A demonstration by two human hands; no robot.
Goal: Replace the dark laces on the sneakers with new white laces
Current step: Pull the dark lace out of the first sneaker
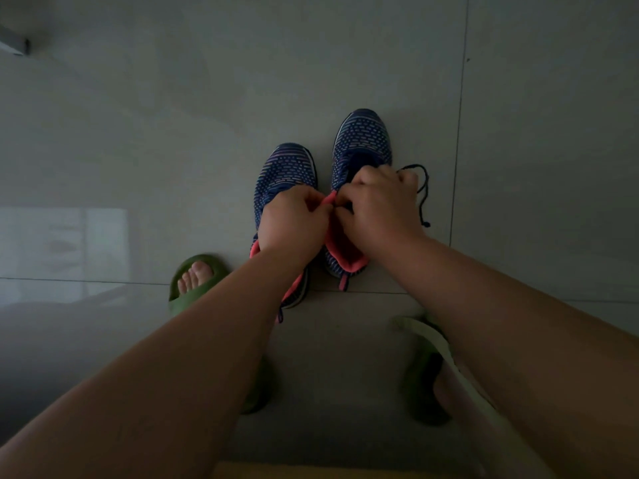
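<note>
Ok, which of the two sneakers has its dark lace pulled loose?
The right sneaker, set further forward: its dark lace loops free beside the right hand. The left sneaker shows no loose lace there.

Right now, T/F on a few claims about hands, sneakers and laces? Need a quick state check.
1. Both hands work at the right-hand sneaker. True: left hand pinches its pink tongue, right hand is curled over the lace area.
2. A white lace is already threaded in that sneaker. False: only a dark lace shows, looping out beside the right hand.
3. The two sneakers stand on a table. False: they stand side by side on the tiled floor.
4. The left-hand sneaker sits nearer the person than the other. True.
5. The person wears green slippers. True.
</note>
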